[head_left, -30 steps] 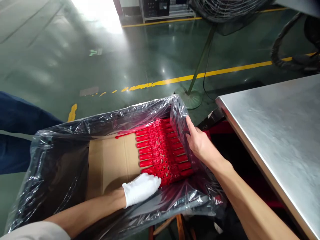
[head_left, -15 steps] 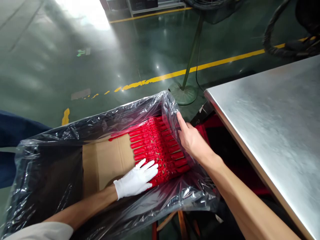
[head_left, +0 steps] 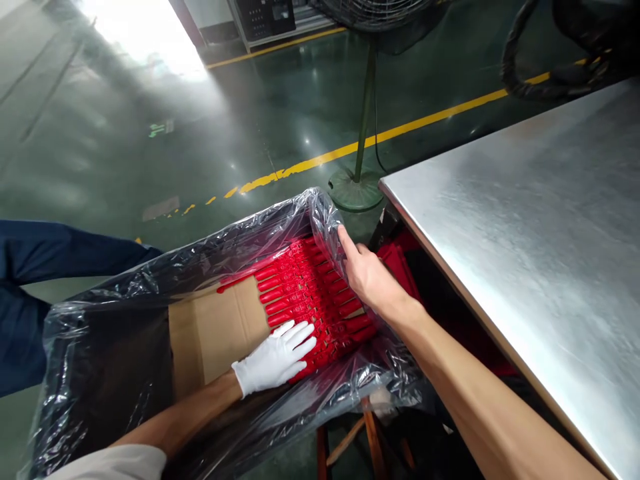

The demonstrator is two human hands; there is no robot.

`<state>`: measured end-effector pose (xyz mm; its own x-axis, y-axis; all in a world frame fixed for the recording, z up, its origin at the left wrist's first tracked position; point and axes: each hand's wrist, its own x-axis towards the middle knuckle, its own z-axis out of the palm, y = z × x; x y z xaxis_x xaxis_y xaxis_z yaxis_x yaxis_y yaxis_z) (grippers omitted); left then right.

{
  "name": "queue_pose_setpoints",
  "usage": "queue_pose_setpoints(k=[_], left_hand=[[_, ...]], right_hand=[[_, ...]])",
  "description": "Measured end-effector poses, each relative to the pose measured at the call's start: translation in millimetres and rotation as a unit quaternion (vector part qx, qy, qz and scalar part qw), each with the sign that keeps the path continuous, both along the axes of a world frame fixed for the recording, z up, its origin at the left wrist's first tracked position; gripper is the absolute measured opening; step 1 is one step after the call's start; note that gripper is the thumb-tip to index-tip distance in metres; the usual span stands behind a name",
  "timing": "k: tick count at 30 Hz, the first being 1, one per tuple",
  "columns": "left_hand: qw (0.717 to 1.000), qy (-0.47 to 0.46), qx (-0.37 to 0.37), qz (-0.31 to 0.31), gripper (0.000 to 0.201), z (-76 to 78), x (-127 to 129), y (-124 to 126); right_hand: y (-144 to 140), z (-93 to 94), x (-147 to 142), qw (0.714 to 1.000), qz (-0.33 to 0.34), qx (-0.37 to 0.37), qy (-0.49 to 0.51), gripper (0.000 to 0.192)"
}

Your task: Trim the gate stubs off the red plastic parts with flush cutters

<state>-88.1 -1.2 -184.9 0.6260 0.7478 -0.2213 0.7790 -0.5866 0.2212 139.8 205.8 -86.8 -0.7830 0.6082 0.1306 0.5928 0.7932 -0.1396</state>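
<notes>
My left hand [head_left: 276, 357], in a white glove, lies flat with its fingers stretched over the near end of the red parts [head_left: 287, 283]. These long-handled parts lie side by side in rows on a cardboard sheet [head_left: 225, 327] in a bin lined with clear plastic film [head_left: 120, 287]. My right hand [head_left: 367, 273], bare, is closed over the bin's right rim and the film there. Its index finger points along the edge; the other fingertips are hidden.
A metal-topped table [head_left: 525, 220] stands close on the right. Behind the bin is a pedestal fan [head_left: 357, 190] on the green floor. A person's dark blue trouser legs [head_left: 65, 253] are at the left. Wooden legs [head_left: 373, 440] show below the bin.
The view has shifted a little, and the table shows further left. More of the other person's legs shows beside the bin. Both my hands keep their places on the parts and the rim.
</notes>
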Motion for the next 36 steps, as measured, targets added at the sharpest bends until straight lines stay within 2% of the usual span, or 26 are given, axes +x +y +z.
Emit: queue_pose_setpoints(k=[6,13,18,22,25,30,36], left_hand=[[0.999,0.017,0.024,0.025,0.041,3.6,7,-1],[0.997,0.020,0.051,0.058,0.039,0.6,18,-4],[0.996,0.019,0.063,0.068,0.038,4.2,10,-3],[0.991,0.038,0.072,0.110,0.056,4.7,6,-2],[0.994,0.040,0.054,0.088,0.065,-1.2,15,-5],[0.995,0.042,0.039,0.087,0.054,-9.0,36,-3],[0.993,0.041,0.047,0.100,0.053,-3.2,46,6]], right_hand=[[-1,4.4,-1,0.994,0.042,0.066,-0.073,0.033],[-2,2.2,-1,0.992,0.041,0.099,-0.073,0.035],[-1,-0.7,0,0.994,0.027,0.090,-0.047,0.037],[-2,-4.1,-2,0.997,0.002,0.072,-0.030,0.036],[-2,-5.2,-5,0.998,-0.020,0.055,-0.015,0.042],[-3,-3.4,-5,0.999,-0.037,0.032,0.012,0.043],[-8,-3.7,-10,0.999,-0.034,0.021,0.030,0.033]])
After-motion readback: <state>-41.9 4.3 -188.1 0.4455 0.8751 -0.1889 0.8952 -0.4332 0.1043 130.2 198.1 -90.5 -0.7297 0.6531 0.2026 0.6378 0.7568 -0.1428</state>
